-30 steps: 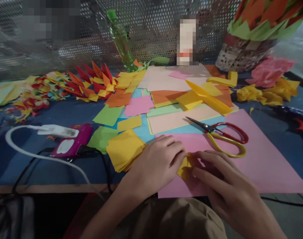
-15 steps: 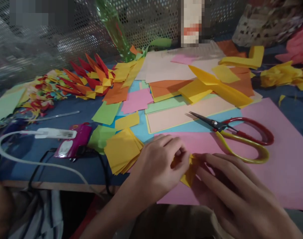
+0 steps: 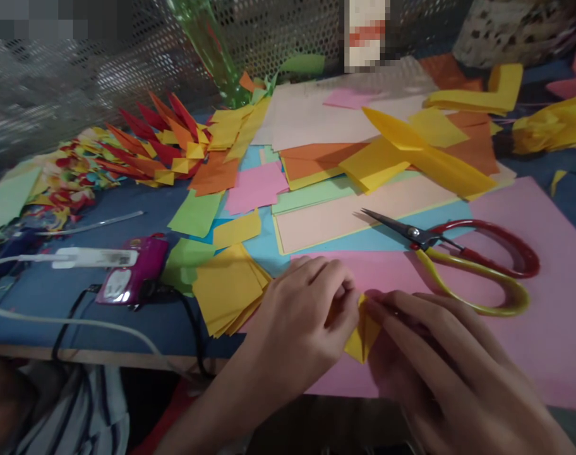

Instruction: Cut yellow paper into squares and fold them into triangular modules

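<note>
A small folded yellow paper (image 3: 362,335) is pinched between my two hands above a pink sheet (image 3: 496,341). My left hand (image 3: 311,309) has its fingers curled round the paper's left side. On the paper's upper right edge, the thumb and fingertips of my right hand (image 3: 439,341) press together. Scissors (image 3: 423,237) with one red and one yellow handle lie just beyond my right hand, blades partly over a peach strip (image 3: 335,221). A stack of yellow squares (image 3: 228,287) rests left of my left hand.
Red and orange folded spikes (image 3: 160,142), a purple power strip (image 3: 134,272) with cables and a green bottle (image 3: 212,54) stand to the left and back. Yellow folded paper (image 3: 425,151) lies beyond the scissors. A person's striped clothing (image 3: 91,411) shows at lower left.
The view has shifted slightly, so the scissors appear further right. Both hands still hold the yellow paper, and slightly more of its lower part shows between them.
</note>
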`<state>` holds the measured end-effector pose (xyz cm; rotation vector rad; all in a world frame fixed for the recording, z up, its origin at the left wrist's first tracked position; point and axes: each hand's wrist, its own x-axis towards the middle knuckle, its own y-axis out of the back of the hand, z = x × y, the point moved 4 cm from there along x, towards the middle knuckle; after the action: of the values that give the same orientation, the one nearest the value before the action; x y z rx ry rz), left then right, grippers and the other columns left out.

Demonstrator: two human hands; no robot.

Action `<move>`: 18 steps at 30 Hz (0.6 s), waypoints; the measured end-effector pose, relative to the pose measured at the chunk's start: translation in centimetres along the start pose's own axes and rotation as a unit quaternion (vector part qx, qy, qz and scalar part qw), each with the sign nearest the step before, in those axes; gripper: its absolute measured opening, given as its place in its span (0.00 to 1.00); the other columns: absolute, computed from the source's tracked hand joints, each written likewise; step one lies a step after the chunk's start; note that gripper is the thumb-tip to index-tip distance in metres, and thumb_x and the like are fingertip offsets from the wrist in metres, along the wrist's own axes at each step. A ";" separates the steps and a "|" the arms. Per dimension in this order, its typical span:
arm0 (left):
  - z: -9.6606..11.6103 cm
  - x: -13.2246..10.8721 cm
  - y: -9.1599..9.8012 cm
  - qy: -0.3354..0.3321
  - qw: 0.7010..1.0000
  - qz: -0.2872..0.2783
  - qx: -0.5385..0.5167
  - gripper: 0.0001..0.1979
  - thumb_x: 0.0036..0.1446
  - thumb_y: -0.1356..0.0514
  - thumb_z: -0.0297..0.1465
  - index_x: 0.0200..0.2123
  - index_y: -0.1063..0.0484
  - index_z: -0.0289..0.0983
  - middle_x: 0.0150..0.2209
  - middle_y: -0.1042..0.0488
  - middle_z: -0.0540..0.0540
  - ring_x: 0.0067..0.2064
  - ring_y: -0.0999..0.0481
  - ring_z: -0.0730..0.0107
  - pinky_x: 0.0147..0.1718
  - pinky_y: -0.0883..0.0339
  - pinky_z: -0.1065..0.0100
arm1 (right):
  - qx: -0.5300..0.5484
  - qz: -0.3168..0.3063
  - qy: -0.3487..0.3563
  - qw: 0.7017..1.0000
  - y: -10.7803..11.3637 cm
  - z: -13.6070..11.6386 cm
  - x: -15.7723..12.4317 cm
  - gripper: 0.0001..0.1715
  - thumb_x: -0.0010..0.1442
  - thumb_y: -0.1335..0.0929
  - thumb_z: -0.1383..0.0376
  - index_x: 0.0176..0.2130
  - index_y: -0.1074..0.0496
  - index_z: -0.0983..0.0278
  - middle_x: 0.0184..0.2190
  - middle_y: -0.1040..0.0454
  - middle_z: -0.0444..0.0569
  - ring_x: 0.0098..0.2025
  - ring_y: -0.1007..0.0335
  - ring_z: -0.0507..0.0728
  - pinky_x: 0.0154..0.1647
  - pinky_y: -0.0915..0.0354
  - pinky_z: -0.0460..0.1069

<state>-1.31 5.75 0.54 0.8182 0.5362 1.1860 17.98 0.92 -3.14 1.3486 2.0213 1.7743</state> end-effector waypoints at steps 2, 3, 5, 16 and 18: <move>0.0 0.1 0.0 0.001 1.000 -0.004 0.000 0.08 0.73 0.41 0.26 0.37 0.30 0.40 0.34 0.29 0.54 0.35 0.30 0.70 0.38 0.37 0.62 | 0.008 0.007 -0.010 1.000 0.0 0.0 0.2 0.32 0.64 0.33 0.74 0.65 0.27 0.75 0.66 0.26 0.67 0.62 0.28 0.75 0.59 0.22 0.69; 0.0 0.1 0.1 0.002 1.000 -0.006 0.000 0.07 0.73 0.41 0.26 0.38 0.30 0.40 0.34 0.28 0.54 0.36 0.29 0.70 0.39 0.36 0.62 | 0.011 0.010 -0.015 1.000 0.1 -0.1 0.3 0.31 0.64 0.32 0.75 0.65 0.26 0.76 0.66 0.27 0.67 0.61 0.28 0.74 0.59 0.22 0.69; -0.3 0.2 0.3 -0.004 1.000 -0.006 -0.007 0.05 0.74 0.41 0.26 0.41 0.28 0.40 0.37 0.25 0.53 0.39 0.26 0.69 0.41 0.33 0.62 | 0.012 0.017 -0.022 1.000 0.2 -0.1 0.7 0.29 0.65 0.31 0.75 0.64 0.26 0.75 0.66 0.26 0.66 0.61 0.28 0.73 0.60 0.24 0.68; -0.4 -2.8 0.3 -0.162 0.977 -0.023 0.137 0.17 0.80 0.49 0.24 0.65 0.28 0.33 0.65 0.22 0.36 0.61 0.20 0.56 0.61 0.21 0.51 | 0.030 0.066 -0.043 0.996 1.0 -0.5 2.4 0.19 0.73 0.31 0.68 0.61 0.26 0.70 0.61 0.23 0.62 0.59 0.27 0.67 0.62 0.27 0.63; -0.5 -2.9 0.1 -0.171 0.971 -0.001 0.165 0.16 0.81 0.48 0.26 0.65 0.28 0.32 0.66 0.23 0.35 0.62 0.20 0.54 0.60 0.20 0.49 | 0.028 0.082 -0.062 0.994 0.8 -0.6 2.7 0.12 0.73 0.29 0.68 0.55 0.25 0.66 0.58 0.21 0.59 0.56 0.25 0.66 0.61 0.27 0.63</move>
<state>-2.66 3.11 0.15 1.2793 0.4528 0.9362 16.47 2.24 -1.14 1.6405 1.9615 1.6598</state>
